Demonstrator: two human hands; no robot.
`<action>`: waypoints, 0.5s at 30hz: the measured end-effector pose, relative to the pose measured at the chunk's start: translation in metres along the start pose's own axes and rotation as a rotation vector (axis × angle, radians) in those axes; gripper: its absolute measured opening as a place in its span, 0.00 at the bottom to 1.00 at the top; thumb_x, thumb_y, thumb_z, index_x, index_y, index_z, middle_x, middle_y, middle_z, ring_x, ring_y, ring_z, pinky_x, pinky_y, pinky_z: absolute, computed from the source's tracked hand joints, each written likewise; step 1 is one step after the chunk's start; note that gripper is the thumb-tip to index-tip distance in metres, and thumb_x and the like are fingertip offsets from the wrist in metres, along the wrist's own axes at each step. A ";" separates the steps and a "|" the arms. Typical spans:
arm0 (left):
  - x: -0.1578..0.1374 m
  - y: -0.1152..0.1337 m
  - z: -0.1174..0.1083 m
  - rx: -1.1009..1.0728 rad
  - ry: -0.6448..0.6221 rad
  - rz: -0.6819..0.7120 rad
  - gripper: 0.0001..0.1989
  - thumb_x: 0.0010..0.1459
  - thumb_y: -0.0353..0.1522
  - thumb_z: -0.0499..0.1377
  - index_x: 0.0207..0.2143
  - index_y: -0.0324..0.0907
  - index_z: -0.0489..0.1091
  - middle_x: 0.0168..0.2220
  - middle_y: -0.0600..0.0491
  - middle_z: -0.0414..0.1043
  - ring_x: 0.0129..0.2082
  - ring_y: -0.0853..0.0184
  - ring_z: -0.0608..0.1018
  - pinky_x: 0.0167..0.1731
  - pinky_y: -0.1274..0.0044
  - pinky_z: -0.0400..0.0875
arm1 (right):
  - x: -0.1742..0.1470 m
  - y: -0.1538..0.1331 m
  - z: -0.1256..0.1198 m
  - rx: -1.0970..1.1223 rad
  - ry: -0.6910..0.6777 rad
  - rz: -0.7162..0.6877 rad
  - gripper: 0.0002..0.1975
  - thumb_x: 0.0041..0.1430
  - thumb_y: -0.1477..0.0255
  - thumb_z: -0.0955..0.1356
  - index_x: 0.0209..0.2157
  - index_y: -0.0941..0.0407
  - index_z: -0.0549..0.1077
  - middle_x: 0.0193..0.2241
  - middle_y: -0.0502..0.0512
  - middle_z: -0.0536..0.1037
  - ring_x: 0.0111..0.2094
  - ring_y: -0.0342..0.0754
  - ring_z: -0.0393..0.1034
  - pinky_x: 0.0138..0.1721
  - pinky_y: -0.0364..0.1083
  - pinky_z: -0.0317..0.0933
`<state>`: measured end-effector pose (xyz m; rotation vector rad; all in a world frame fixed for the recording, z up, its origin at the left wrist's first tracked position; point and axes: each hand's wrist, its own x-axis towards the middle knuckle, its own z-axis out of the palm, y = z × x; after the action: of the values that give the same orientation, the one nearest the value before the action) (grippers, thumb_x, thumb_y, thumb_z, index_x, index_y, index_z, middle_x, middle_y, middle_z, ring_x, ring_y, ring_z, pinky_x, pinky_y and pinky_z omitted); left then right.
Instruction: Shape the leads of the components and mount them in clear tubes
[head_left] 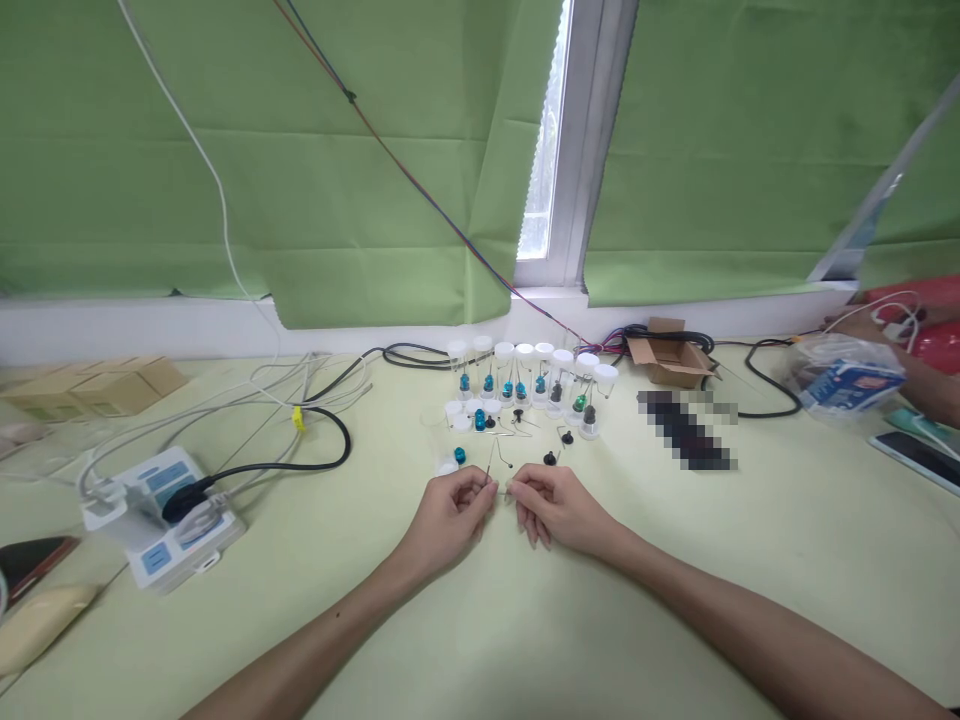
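Observation:
My left hand pinches a thin dark metal wire that sticks up past the fingertips. Just right of it, my right hand has thumb and forefinger pressed together on a tiny thin piece, too small to name. The two sets of fingertips are close but apart. Beyond them lie a bent wire with a small ball end, a blue knob-like part and a black round part. Farther back stands a row of clear vials with white caps, with blue, green or dark parts inside.
A white power strip with plugs and cables lies at left. Cardboard boxes stand behind it, and an open carton is at back right. Another person's arm and a phone are at far right.

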<state>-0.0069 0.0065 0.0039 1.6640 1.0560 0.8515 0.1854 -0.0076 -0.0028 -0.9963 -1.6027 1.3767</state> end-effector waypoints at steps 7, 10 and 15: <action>0.000 0.002 -0.001 -0.018 0.029 -0.011 0.18 0.62 0.43 0.56 0.26 0.41 0.65 0.17 0.60 0.61 0.16 0.74 0.64 0.18 0.81 0.57 | -0.001 -0.002 -0.001 -0.032 0.041 -0.023 0.15 0.61 0.59 0.67 0.33 0.58 0.72 0.21 0.48 0.72 0.17 0.41 0.67 0.16 0.40 0.60; 0.001 0.003 -0.001 -0.010 0.037 -0.009 0.18 0.62 0.44 0.56 0.25 0.41 0.65 0.16 0.60 0.60 0.16 0.73 0.63 0.18 0.80 0.57 | -0.002 -0.004 -0.001 -0.062 0.057 -0.028 0.15 0.61 0.59 0.68 0.31 0.58 0.72 0.19 0.48 0.71 0.17 0.42 0.67 0.17 0.41 0.60; 0.001 0.002 -0.001 0.016 0.034 -0.001 0.18 0.62 0.44 0.56 0.25 0.41 0.65 0.17 0.59 0.60 0.16 0.73 0.64 0.19 0.80 0.57 | -0.002 -0.006 -0.001 -0.074 0.081 -0.057 0.15 0.61 0.60 0.68 0.31 0.58 0.73 0.19 0.48 0.71 0.17 0.41 0.66 0.18 0.41 0.60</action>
<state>-0.0069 0.0076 0.0059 1.6673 1.0894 0.8754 0.1863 -0.0098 0.0028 -1.0289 -1.6188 1.2309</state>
